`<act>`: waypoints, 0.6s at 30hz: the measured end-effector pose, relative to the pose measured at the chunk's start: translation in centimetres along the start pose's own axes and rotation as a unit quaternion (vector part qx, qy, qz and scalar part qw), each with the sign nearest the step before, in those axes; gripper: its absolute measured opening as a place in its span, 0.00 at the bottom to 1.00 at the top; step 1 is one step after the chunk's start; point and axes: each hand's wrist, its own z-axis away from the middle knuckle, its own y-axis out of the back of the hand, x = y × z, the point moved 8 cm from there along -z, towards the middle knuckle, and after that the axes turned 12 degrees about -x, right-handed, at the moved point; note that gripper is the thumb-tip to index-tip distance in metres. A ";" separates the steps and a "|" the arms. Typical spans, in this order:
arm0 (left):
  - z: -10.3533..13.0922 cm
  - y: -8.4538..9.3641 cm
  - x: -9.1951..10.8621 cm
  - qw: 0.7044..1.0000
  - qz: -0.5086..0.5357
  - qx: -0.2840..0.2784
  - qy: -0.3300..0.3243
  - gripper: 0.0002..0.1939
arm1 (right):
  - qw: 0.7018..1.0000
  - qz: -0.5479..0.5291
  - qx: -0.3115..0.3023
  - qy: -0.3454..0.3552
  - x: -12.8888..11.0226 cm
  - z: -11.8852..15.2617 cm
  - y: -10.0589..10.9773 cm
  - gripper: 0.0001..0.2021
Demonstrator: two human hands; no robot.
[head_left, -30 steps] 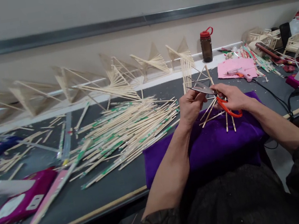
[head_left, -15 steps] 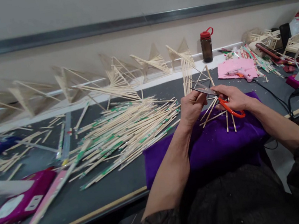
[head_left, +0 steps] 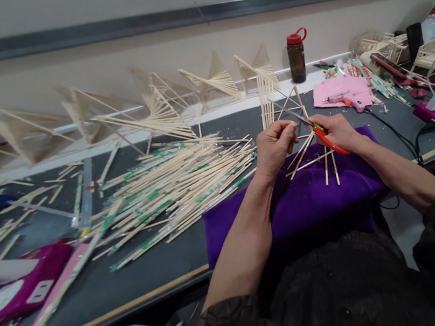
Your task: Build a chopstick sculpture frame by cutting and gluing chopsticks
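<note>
Orange-handled scissors [head_left: 331, 141] are in my right hand [head_left: 335, 131], their blades pointing up and left with a gap between them. My left hand [head_left: 276, 146] is closed, thumb against fingers, just left of the blades; whatever it pinches is too small to make out. Around and below the scissors is a stick structure [head_left: 302, 157], its lower sticks spread over a purple cloth [head_left: 313, 203]. Upright parallel sticks [head_left: 267, 102] rise behind my left hand.
A big pile of sticks [head_left: 196, 182] lies left of the cloth. Stick models [head_left: 214, 84] line the wall beside a bottle [head_left: 297, 58]. A glue gun [head_left: 349, 99] rests on pink material at right; a magenta power strip [head_left: 27, 284] is at left.
My left hand has come away a little from the scissor blades, its fingers curled higher. The camera view has tilted, so the scene sits slightly higher and further left.
</note>
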 end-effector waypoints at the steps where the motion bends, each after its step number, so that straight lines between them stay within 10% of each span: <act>1: 0.0 0.0 0.0 1.000 0.012 0.001 0.003 0.10 | 1.000 0.007 0.011 -0.008 0.2 0.0 0.0 0.17; 7: 0.1 0.5 0.2 0.997 0.076 0.022 0.010 0.10 | 0.995 0.018 0.091 -0.048 0.5 0.3 1.6 0.21; 12: -0.3 1.6 -0.5 0.975 0.213 0.059 0.029 0.06 | 0.965 0.066 0.141 -0.213 3.6 1.4 5.1 0.24; 18: -0.5 2.7 -1.8 0.895 0.416 0.127 0.104 0.07 | 0.899 0.186 0.004 -0.395 7.6 4.1 5.4 0.30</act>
